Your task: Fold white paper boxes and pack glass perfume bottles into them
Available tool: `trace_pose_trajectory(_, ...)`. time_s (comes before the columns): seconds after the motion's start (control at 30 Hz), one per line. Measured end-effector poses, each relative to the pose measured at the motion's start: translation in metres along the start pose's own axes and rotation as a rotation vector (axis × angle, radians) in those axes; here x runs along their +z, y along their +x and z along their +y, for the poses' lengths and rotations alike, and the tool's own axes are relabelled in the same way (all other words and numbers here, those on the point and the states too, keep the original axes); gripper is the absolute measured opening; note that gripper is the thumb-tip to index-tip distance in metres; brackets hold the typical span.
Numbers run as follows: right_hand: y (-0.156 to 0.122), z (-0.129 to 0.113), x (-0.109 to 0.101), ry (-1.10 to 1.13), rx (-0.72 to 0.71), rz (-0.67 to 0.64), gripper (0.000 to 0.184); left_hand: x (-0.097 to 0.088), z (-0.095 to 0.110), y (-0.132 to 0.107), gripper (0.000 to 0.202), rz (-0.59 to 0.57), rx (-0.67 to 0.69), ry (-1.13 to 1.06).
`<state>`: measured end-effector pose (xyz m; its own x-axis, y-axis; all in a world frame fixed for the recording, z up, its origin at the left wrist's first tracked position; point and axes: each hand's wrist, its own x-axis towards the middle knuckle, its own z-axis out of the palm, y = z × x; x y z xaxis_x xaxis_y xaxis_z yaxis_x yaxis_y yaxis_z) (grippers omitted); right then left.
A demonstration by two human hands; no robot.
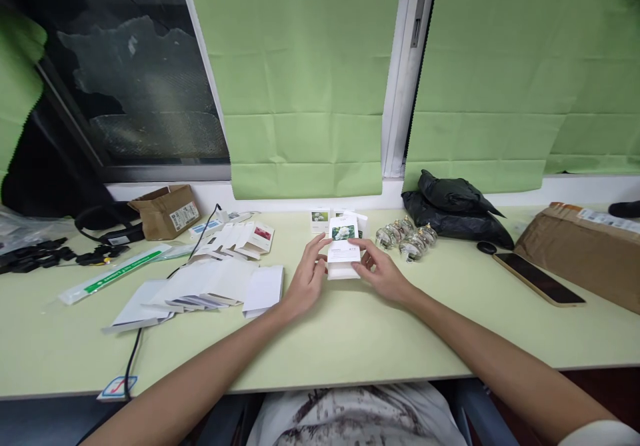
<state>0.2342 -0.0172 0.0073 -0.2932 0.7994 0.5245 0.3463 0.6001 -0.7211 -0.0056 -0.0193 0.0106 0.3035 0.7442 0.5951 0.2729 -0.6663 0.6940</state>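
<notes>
Between my two hands is a small white paper box (344, 251) with a white-flower picture on its upper part. My left hand (309, 274) grips its left edge with fingers and thumb. On the right edge, my right hand (381, 271) holds it the same way. Behind it, near the wall, stand more white boxes with flower pictures, one of them a flower box (320, 219) at the left. Just right of my right hand lie several small clear, shiny round containers (413, 241). Left of my left hand are flattened white boxes (263, 289), some overlapping.
A black plastic bag (457, 216) and a brown parcel (583, 253) lie at the right, with a phone (539, 279) before them. At the left are an open cardboard box (167, 213), a green-and-white packet (117, 273) and a black cable (134, 353) crossing the table.
</notes>
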Motion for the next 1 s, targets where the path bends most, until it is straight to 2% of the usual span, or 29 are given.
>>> trace_pose_trajectory(0.1, -0.001, -0.004, -0.002, -0.03, -0.052, 0.053, 0.05, 0.0, 0.0, -0.001, 0.051, -0.019, 0.097, 0.016)
trace_pose_trajectory(0.37, 0.0, -0.003, -0.003, -0.031, -0.074, 0.119, 0.052, -0.005, 0.007, 0.003, 0.055, -0.113, 0.171, 0.089)
trace_pose_trajectory(0.73, 0.001, -0.001, -0.001, 0.011, -0.061, 0.13, 0.051, -0.008, 0.004, 0.008, 0.051, -0.114, 0.203, 0.059)
trace_pose_trajectory(0.9, 0.0, -0.004, 0.0, 0.041, -0.036, 0.13, 0.05, -0.017, 0.001, 0.014, 0.045, -0.16, 0.339, 0.197)
trace_pose_trajectory(1.0, -0.001, -0.009, -0.001, 0.03, -0.049, 0.099, 0.05, -0.019, -0.001, 0.015, 0.045, -0.136, 0.366, 0.24)
